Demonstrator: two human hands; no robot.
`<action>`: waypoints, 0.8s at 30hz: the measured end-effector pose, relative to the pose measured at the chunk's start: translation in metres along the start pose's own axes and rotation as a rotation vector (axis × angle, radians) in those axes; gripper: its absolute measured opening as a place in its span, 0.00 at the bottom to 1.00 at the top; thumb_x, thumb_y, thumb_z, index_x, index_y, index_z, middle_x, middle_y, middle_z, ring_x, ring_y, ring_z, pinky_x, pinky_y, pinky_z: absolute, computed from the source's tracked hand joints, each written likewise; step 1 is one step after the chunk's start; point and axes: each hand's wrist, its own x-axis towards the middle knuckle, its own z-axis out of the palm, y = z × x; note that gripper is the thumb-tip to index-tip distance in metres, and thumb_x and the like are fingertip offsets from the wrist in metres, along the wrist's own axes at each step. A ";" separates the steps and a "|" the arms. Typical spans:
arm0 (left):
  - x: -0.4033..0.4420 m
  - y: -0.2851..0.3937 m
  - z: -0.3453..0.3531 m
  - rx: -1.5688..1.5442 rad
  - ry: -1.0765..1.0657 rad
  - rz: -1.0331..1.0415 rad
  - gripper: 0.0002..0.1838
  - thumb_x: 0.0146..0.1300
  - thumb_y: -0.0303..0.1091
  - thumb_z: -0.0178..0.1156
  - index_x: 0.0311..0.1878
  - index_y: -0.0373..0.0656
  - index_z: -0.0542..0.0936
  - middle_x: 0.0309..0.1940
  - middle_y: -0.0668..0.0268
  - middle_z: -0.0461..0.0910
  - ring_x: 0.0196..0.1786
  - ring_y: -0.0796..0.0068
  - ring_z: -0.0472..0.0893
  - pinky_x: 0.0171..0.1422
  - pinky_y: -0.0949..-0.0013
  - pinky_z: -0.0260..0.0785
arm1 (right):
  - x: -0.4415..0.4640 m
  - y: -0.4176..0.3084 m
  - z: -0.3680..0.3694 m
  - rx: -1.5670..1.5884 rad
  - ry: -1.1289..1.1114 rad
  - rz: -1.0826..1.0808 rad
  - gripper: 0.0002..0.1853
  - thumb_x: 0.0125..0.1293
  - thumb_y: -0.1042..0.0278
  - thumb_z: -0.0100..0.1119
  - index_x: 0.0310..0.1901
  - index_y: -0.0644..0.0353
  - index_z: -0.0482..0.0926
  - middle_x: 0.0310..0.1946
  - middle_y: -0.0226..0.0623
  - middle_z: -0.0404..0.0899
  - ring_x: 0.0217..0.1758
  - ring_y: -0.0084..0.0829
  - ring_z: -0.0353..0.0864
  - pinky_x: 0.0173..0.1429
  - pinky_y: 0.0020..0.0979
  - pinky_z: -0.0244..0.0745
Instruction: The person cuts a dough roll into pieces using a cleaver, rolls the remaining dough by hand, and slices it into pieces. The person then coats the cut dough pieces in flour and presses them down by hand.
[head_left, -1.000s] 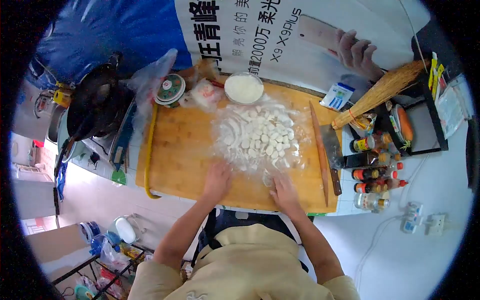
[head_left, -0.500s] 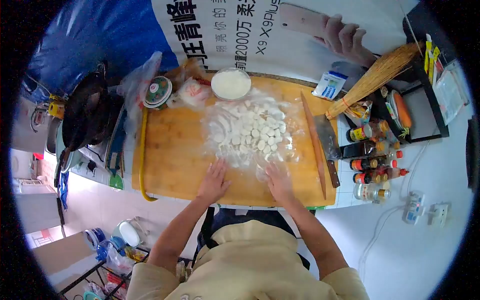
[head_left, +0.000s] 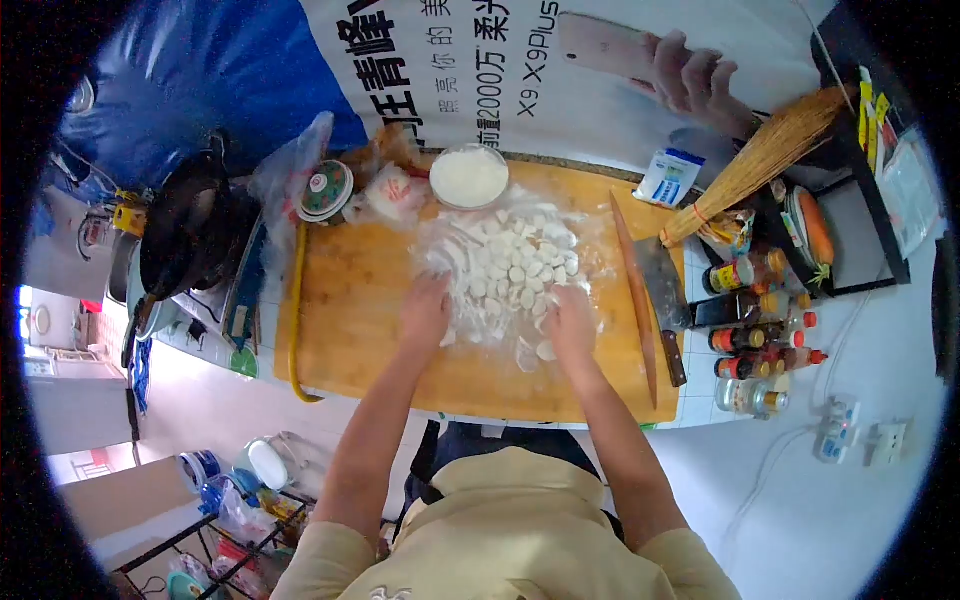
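Note:
Small white dough pieces [head_left: 520,262] lie in a floury patch on the wooden board [head_left: 350,300]. My left hand [head_left: 427,308] is at the left edge of the patch, its fingers curled and partly hidden. At the lower right edge is my right hand [head_left: 570,322], fingers bent down by the nearest pieces; whether it grips one is hidden. A flattened dough round [head_left: 526,354] sits on the board between the hands. Behind the patch stands a bowl of flour [head_left: 469,177]. To the right lie a long rolling pin [head_left: 637,300] and a cleaver [head_left: 661,285].
At the left are a black wok [head_left: 185,225], a lidded tin [head_left: 325,190] and a plastic bag [head_left: 395,192]. A straw brush [head_left: 765,165], a white packet [head_left: 670,177] and several bottles [head_left: 745,340] stand at the right. A yellow tube [head_left: 297,320] runs along the board's left edge.
Both hands have moved forward from the front of the board to the edges of the floury patch. Their fingers, flatter before, are now bent. The camera view has shifted slightly.

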 end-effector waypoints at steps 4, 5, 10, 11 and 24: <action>-0.005 -0.014 0.018 0.041 -0.106 -0.107 0.17 0.57 0.26 0.58 0.52 0.43 0.78 0.52 0.56 0.76 0.57 0.53 0.73 0.62 0.56 0.68 | -0.040 0.031 -0.031 -0.131 -0.022 -0.124 0.23 0.60 0.72 0.56 0.59 0.54 0.74 0.55 0.39 0.73 0.61 0.44 0.70 0.62 0.44 0.67; -0.008 -0.009 0.009 0.089 -0.108 -0.122 0.17 0.57 0.27 0.58 0.52 0.43 0.78 0.52 0.56 0.76 0.57 0.53 0.73 0.62 0.56 0.67 | -0.051 0.058 -0.016 -0.214 -0.012 -0.110 0.22 0.59 0.74 0.57 0.57 0.57 0.74 0.55 0.41 0.74 0.61 0.45 0.71 0.63 0.44 0.66; -0.045 -0.041 0.006 0.117 -0.178 -0.183 0.20 0.61 0.32 0.58 0.57 0.44 0.75 0.57 0.52 0.74 0.62 0.48 0.69 0.67 0.51 0.63 | -0.076 0.092 0.003 -0.303 -0.083 -0.110 0.29 0.60 0.66 0.61 0.64 0.58 0.69 0.67 0.40 0.65 0.69 0.44 0.63 0.71 0.44 0.59; -0.052 -0.050 0.009 0.088 -0.159 -0.133 0.20 0.61 0.33 0.58 0.58 0.41 0.74 0.61 0.51 0.71 0.64 0.48 0.67 0.68 0.52 0.62 | -0.077 0.080 -0.005 -0.250 -0.122 -0.096 0.33 0.59 0.64 0.62 0.66 0.61 0.65 0.70 0.42 0.60 0.71 0.46 0.60 0.72 0.45 0.55; -0.048 -0.007 -0.024 0.330 -0.524 -0.089 0.41 0.67 0.52 0.51 0.74 0.35 0.51 0.76 0.52 0.45 0.78 0.55 0.44 0.81 0.57 0.36 | -0.072 0.058 -0.027 -0.173 -0.212 -0.122 0.36 0.61 0.60 0.61 0.68 0.66 0.60 0.73 0.52 0.51 0.77 0.48 0.49 0.77 0.51 0.42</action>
